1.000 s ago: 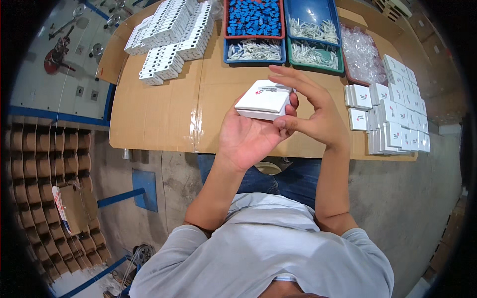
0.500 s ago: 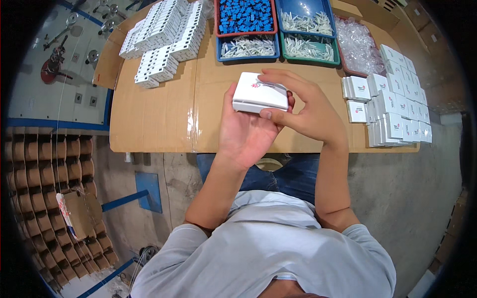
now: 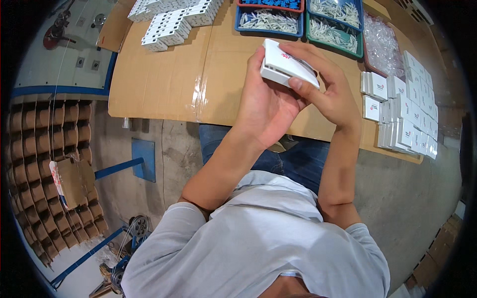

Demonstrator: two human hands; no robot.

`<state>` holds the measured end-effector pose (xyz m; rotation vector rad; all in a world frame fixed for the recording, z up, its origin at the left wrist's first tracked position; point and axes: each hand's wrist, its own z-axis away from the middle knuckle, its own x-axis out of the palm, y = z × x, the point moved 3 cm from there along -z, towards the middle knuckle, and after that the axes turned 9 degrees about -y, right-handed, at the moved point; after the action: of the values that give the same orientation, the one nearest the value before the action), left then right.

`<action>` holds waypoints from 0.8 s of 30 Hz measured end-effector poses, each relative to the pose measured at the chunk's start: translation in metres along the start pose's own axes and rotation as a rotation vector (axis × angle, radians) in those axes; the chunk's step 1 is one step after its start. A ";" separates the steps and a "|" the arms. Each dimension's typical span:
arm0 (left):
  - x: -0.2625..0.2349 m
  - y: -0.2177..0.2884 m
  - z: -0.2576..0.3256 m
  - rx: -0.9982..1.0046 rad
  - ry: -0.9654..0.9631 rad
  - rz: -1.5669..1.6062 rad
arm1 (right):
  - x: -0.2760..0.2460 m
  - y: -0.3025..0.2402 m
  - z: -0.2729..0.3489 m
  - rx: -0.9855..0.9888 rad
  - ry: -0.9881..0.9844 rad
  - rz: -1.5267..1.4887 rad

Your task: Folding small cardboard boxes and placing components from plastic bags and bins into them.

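A white, squarish plastic case (image 3: 282,60) with a small red mark on top is held over the near part of the cardboard-covered table. A dark gap runs between its top cover and its base along the near side. My left hand (image 3: 271,107) supports it from below, palm up, the thumb along its left edge. From the right, my right hand (image 3: 332,82) grips the case with its thumb at the near edge and its fingers across the top. The underside is hidden by my left hand.
Beyond my hands stand trays of white slender parts (image 3: 268,23) and a tray of blue parts (image 3: 278,3). A tray of clear plastic pieces (image 3: 381,44) is at right, beside stacked white cases (image 3: 410,111). White block-shaped units (image 3: 171,27) are stacked far left on the cardboard surface (image 3: 154,84).
The view has shifted and turned, so the table sits higher in the picture. Both hands still hold the case, which is now tilted, and its gap shows more plainly.
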<state>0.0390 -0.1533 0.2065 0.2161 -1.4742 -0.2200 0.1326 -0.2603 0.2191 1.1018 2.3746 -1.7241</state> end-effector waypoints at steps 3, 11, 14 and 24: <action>-0.003 -0.002 -0.001 0.003 0.013 -0.015 | 0.004 -0.003 0.000 0.020 0.013 -0.019; 0.004 -0.003 0.003 0.035 0.030 -0.027 | 0.010 -0.005 0.000 0.052 0.038 -0.011; 0.005 -0.003 0.005 0.038 0.017 -0.042 | 0.011 -0.006 0.000 0.054 0.056 -0.018; 0.003 -0.005 0.002 0.070 0.097 -0.027 | 0.014 0.002 -0.003 0.127 0.056 -0.106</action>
<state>0.0375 -0.1589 0.2086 0.2994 -1.3843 -0.1769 0.1238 -0.2502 0.2129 1.0702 2.4280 -1.9277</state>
